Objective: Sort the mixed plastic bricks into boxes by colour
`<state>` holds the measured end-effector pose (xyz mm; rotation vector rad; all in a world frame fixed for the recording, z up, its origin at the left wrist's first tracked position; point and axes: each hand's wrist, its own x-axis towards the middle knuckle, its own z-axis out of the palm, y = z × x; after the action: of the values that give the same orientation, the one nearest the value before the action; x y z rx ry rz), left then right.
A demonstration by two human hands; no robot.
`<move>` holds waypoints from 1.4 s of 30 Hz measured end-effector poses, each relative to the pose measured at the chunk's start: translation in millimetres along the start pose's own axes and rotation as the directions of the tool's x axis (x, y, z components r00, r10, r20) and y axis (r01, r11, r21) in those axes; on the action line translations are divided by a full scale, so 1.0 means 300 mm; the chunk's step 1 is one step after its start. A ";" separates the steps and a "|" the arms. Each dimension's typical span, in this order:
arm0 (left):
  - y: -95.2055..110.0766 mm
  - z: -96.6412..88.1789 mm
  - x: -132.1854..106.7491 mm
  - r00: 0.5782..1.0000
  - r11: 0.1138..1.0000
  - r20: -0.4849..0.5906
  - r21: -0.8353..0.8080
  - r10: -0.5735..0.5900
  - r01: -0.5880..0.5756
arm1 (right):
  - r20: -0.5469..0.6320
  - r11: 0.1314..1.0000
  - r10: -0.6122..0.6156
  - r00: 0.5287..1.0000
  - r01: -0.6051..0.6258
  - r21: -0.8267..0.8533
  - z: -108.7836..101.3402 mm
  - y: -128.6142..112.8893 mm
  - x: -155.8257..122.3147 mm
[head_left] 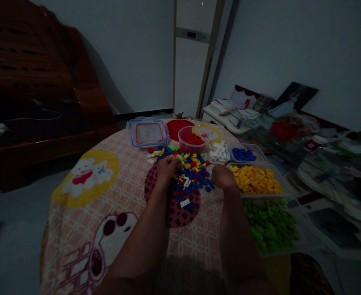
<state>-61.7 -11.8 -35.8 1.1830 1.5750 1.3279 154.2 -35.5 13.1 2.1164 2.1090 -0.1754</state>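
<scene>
Many green bricks (271, 225) are nearest, at four o'clock of the mixed bricks (195, 174). At their three o'clock is my right hand (224, 177), at nine my left hand (167, 167); both have curled fingers, and I cannot tell if they hold anything. Farther, at twelve, one tub (185, 146) contains red bricks (194, 139).

Multicoloured bricks (196, 175) lie loosely heaped on the tablecloth (129, 180).

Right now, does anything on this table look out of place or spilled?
Nothing looks clearly damaged. One mild oddity: the white bricks, between the red bricks and blue bricks, seem heaped directly on the tablecloth; those two, the yellow bricks and the green bricks sit in containers.
</scene>
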 end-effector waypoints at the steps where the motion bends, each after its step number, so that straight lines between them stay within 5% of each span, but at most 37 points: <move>1: -0.003 0.001 0.001 1.000 1.000 0.002 -0.005 0.003 -0.003 | 0.001 1.000 -0.005 1.000 0.005 -0.002 0.002 0.000 0.001; 7: -0.019 0.004 0.009 1.000 1.000 -0.014 -0.015 0.005 -0.005 | -0.026 0.999 0.006 1.000 -0.005 0.054 0.005 0.000 0.005; 13: -0.023 0.005 0.007 1.000 0.999 -0.010 -0.035 0.024 -0.024 | -0.279 0.936 0.178 0.944 -0.075 0.344 -0.021 0.006 0.024; 18: -0.029 0.003 0.015 0.998 0.998 -0.018 0.022 0.052 -0.051 | -0.442 0.629 0.495 0.748 0.043 0.776 -0.002 0.010 0.075; 21: -0.026 0.000 0.014 0.998 0.998 -0.011 0.026 0.061 -0.061 | -0.391 0.400 0.560 0.731 0.175 0.900 0.016 0.013 0.098; 23: -0.022 -0.001 0.010 0.998 0.998 -0.007 0.013 0.059 -0.059 | -0.383 0.361 0.538 0.751 0.206 0.910 0.023 0.016 0.103; 29: -0.016 0.002 0.007 0.998 0.998 -0.001 0.018 0.056 -0.056 | -0.373 0.595 0.150 0.915 0.218 0.774 0.018 -0.046 0.068; 35: -0.024 0.002 0.012 0.997 0.997 -0.017 -0.013 0.076 -0.076 | -0.324 0.807 -0.219 0.920 0.358 0.469 0.019 -0.193 0.022; 42: -0.009 -0.001 0.004 1.000 0.999 -0.015 -0.036 0.026 -0.027 | -0.167 0.905 -0.168 0.972 0.219 0.365 0.029 -0.143 0.022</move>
<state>-62.8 -10.8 -38.3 1.1782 1.5436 1.3796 111.5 -30.7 2.4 2.1589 2.5419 -0.5237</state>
